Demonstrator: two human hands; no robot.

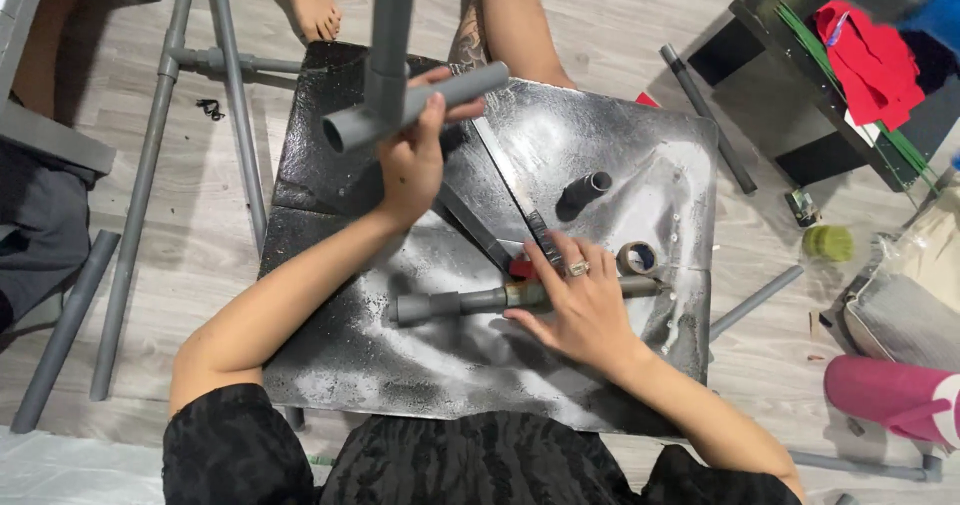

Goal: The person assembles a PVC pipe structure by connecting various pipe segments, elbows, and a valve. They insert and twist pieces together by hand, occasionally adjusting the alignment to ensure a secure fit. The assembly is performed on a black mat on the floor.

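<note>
Lying across a paint-spattered black board (600, 165), a grey pipe section (470, 302) is being pressed down by the right hand (575, 300), whose fingers are being laid over the pipe's middle rather than wrapped fully round it; a ring is being worn on one finger. The pipe is being kept flat, its left end pointing toward the left edge of the board and its right end reaching just beside a roll of tape (637, 258). Above the board, a grey pipe tee assembly (400, 95) is being gripped by the left hand (412, 160), the fingers being closed around the horizontal arm just below the joint where an upright pipe is rising out of the top of the view. The open end of that horizontal arm is being turned toward the left. A short dark pipe coupling (585, 190) is being left lying on the board, well apart from both hands, and a hand saw (520, 205) is being rested diagonally between the two hands, its blade passing under the right fingertips. Beside the board, a frame of grey pipes (150, 145) is being left on the wooden floor, near another person's bare foot (313, 10). Red cloth (870, 60) is being kept on a dark stand at the upper right.
</note>
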